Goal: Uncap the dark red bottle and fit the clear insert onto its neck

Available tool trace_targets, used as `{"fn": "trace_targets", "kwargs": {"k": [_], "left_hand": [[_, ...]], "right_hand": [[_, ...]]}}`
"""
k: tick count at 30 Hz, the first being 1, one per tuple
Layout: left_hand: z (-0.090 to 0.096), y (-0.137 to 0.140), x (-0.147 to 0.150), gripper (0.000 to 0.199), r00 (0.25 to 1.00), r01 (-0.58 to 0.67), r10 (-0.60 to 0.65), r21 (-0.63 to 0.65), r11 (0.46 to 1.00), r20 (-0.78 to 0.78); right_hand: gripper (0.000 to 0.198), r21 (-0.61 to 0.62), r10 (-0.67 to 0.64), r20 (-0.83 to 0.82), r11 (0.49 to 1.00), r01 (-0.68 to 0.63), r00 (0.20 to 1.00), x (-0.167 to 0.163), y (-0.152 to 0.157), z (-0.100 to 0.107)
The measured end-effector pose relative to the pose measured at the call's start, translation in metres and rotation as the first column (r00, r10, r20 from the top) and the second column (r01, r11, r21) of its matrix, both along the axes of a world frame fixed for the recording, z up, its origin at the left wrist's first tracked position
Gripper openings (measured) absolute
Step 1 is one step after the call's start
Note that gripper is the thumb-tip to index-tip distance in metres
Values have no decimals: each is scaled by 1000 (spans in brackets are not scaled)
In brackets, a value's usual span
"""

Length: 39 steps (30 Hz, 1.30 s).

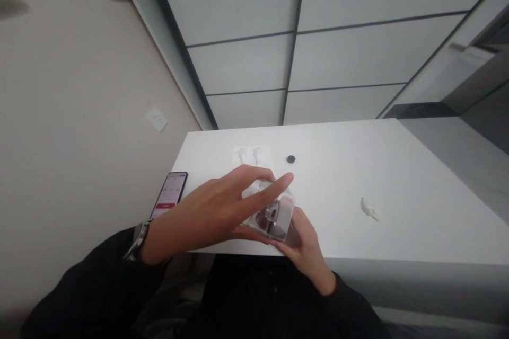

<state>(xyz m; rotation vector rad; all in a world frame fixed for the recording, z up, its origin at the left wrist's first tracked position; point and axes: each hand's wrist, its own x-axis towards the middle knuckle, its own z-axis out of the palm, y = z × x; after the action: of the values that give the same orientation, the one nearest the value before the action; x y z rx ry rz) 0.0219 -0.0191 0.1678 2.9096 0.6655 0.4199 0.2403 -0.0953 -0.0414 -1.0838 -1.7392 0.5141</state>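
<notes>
Head view looks down over a smooth white table (397, 180), matte and flat, its near edge running across the frame. Both hands are up over that near edge with a small clear plastic case (274, 214) between them, glossy and rounded at the corners, something dark and reddish inside that is too blurred to name. Right hand (308, 246) cups the case from below, fingers curled under it and hidden by it. Left hand (217, 209) lies across the top, fingers spread and long, the forefinger stretched out past the case's far corner, the thumb tucked beneath against the case's underside. A metal wristwatch (137, 238) sits at the left wrist above a black sleeve (91, 291). On the table's left corner lies a dark phone (170, 194), screen lit, text unreadable. Behind the hands sits a white tray (251, 154) with two small white stemmed pieces, partly covered by the fingers. Just beside it, a small black round disc (290, 159). Well off to the right, a crumpled white scrap (369, 208), soft-looking, shape hard to make out.
</notes>
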Motion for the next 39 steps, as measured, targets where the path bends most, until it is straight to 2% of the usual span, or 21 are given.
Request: {"fn": "trace_targets", "kwargs": {"k": [9,14,20,22,26,31,35,39], "left_hand": [[9,1,7,91,999,19,-18,9,1000,-45],[11,2,10,77,996,43,-39,48,998,-75],[14,3,13,67,1000,14,-14,-48,999,-4],[15,3,14,66,1000,28,-28,-42,999,-9],[18,2,16,65,997,38,-37,15,999,-67],[28,-2,23,65,957,0,15,53,999,-291],[31,-3,26,64,948,13,8,63,998,-317],[31,-3,27,65,949,5,18,75,997,-314]], "right_hand": [[80,46,-10,-6,999,11,1000,0,1,1],[75,36,-2,-15,999,2,1000,0,2,1],[71,44,-3,-23,999,4,1000,0,1,1],[69,27,-6,-37,1000,7,999,-1,1,1],[65,13,11,-60,1000,-11,998,-1,1,2],[59,-14,13,-80,1000,-14,997,-1,1,2],[59,-16,12,-99,1000,-13,995,-2,1,2],[59,-74,11,-123,997,-20,992,-2,-1,0]]}}
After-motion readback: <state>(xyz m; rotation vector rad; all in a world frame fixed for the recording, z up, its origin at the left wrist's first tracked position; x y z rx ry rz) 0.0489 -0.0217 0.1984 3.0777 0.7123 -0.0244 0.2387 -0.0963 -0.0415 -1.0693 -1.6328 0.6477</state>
